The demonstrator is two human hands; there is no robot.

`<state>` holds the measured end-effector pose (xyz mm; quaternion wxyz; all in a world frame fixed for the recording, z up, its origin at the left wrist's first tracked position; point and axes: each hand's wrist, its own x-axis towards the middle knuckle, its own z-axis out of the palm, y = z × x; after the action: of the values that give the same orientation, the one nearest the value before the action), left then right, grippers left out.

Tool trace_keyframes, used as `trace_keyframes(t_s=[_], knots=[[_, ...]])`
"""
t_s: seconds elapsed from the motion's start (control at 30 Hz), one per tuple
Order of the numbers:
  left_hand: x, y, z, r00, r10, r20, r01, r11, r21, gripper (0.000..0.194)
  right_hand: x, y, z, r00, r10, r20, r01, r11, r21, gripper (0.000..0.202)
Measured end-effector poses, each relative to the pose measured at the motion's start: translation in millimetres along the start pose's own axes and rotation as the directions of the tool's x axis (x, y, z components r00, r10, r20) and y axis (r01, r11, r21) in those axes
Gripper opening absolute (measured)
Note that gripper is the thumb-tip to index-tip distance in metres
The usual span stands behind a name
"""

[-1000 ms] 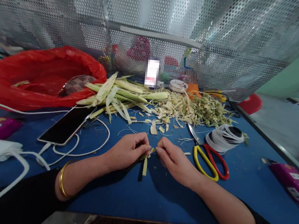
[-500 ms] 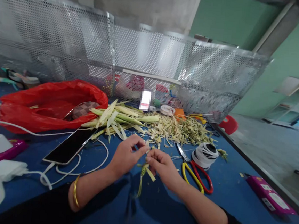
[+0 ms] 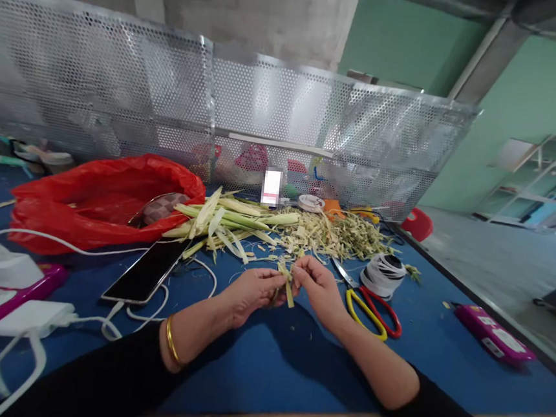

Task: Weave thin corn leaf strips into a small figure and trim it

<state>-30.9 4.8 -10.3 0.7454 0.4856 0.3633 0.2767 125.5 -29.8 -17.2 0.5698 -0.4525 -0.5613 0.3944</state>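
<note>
My left hand [image 3: 256, 292] is closed, its fingertips pinching a small knotted piece of pale green plant strips [image 3: 290, 294]. From the other side, my right hand [image 3: 318, 288] pinches the same piece between thumb and fingers. One flat end of a strip hangs down between the hands; the rest of the piece is partly hidden by my fingers. Just beyond the hands lie a heap of long pale green stalks and leaves [image 3: 231, 214] and a pile of chopped plant scraps [image 3: 348, 235]. Scissors [image 3: 366, 312] with one yellow and one red handle rest right of my right hand.
A ball of white cord [image 3: 382, 276] sits behind the scissors. Left are a red plastic bag [image 3: 82, 217], a phone [image 3: 148, 272] on a white cable and a purple power strip [image 3: 47, 282]. A purple packet [image 3: 493, 332] lies far right. A perforated metal screen [image 3: 278, 98] borders the back.
The braided piece, which hung below the fingers with a long tail, is now lifted and gathered into my left hand. My view has shifted, showing the table's front edge.
</note>
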Motion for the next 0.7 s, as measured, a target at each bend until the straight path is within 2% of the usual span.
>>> trace_keyframes(t_s=[0.1,0.27,0.4,0.57,0.7], knots=[[3.7,4.9,-4.5,0.996,0.012,-0.089,-0.008,0.999,0.04,0.03,1.9,0.5,-1.4,0.998,0.063,-0.001,-0.063,0.995,0.075,0.029],[6.8,11.7,-10.7,0.993,0.022,-0.116,-0.007,0.992,0.123,0.023,4.4,4.9,-4.2,0.989,0.143,-0.039,-0.135,0.978,0.16,0.03],[5.7,8.4,-10.2,0.978,0.076,-0.196,-0.027,0.97,0.241,0.027,3.2,8.5,-3.0,0.976,0.215,-0.022,-0.208,0.964,0.166,0.033],[6.0,6.3,-9.6,0.948,0.188,-0.258,-0.04,0.871,0.489,0.027,11.3,10.6,-5.6,0.962,0.264,-0.072,-0.26,0.964,0.06,0.034],[5.4,10.1,-12.7,0.914,0.216,-0.343,-0.033,0.884,0.467,0.027,10.0,3.1,-37.2,0.957,0.236,-0.168,-0.263,0.951,-0.163,0.025]])
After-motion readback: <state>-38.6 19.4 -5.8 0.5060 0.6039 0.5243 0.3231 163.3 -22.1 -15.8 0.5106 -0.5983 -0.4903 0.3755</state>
